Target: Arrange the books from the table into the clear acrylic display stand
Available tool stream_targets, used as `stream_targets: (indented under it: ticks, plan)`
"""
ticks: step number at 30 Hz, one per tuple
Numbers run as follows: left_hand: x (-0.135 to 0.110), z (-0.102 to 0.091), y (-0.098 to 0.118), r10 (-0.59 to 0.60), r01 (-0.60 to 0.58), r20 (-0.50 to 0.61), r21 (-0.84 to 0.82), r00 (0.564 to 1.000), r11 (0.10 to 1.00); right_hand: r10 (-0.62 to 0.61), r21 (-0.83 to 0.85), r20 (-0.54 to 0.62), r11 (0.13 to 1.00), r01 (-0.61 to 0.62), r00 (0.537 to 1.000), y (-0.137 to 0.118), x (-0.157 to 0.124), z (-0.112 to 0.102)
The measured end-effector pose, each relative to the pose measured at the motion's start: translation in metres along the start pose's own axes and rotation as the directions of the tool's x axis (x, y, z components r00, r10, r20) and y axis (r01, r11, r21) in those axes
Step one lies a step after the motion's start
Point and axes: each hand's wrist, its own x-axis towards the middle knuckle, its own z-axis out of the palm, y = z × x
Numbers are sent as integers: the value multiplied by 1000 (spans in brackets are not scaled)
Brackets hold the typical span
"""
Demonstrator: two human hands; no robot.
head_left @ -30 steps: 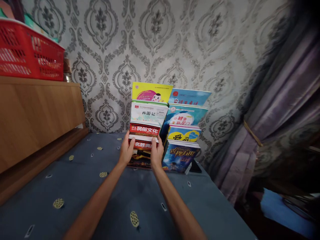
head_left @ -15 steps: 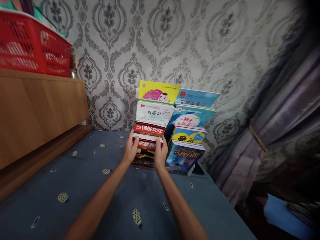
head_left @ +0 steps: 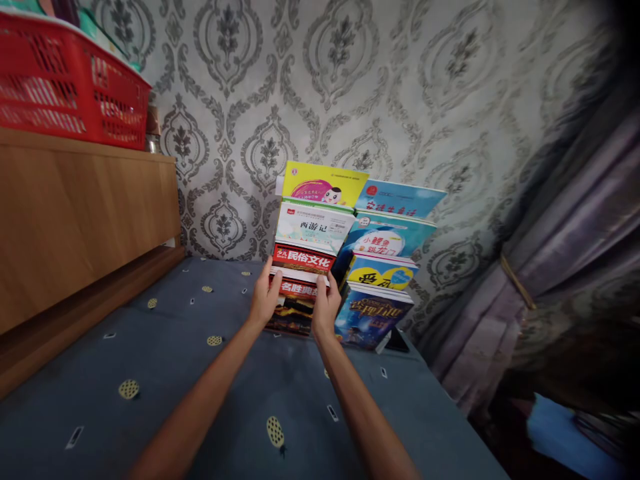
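Note:
Two rows of upright books lean back in steps by the wall. In the left row stand a yellow book [head_left: 323, 185], a pale book [head_left: 315, 227], a red book [head_left: 304, 259] and, at the front, a dark book with a red top [head_left: 293, 313]. My left hand [head_left: 265, 297] grips the left edge of the front books, thumb on the front cover. Against the right edge, my right hand [head_left: 326, 303] holds them the same way; fingers behind are hidden. Beside it, the right row has a dark blue book [head_left: 373, 319] in front and a yellow-and-blue book [head_left: 383, 271] behind.
Farther back in the right row are a teal book [head_left: 395, 233] and a blue book [head_left: 403, 198]. A flat black object [head_left: 399, 340] lies by that row. Left stands a wooden cabinet [head_left: 90, 220] bearing a red basket [head_left: 117, 110]. A curtain [head_left: 520, 267] hangs right of the blue patterned sheet [head_left: 210, 400].
The view has shifted slightly, so the books and room appear a little farther right. Both hands keep their hold at the sides of the front left books.

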Motion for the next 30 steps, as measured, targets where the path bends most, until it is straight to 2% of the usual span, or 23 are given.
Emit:
stream_targets:
  ticks: [7, 13, 23, 30]
  plan:
    - [0, 0, 0, 9, -9, 12, -5, 1000, 1000, 39, 5, -33, 999, -38, 999, -1, -1, 3]
    - [1, -1, -1, 17, -17, 8, -18, 1000, 1000, 4, -27, -51, 1000, -6, 999, -3, -2, 3]
    - [4, -2, -5, 16, -16, 14, 14, 1000, 1000, 23, -21, -52, 999, -25, 998, -7, -2, 3]
    - [4, -3, -3, 25, -25, 9, 9, 1000, 1000, 22, -46, -50, 999, -24, 999, 1, 0, 4]
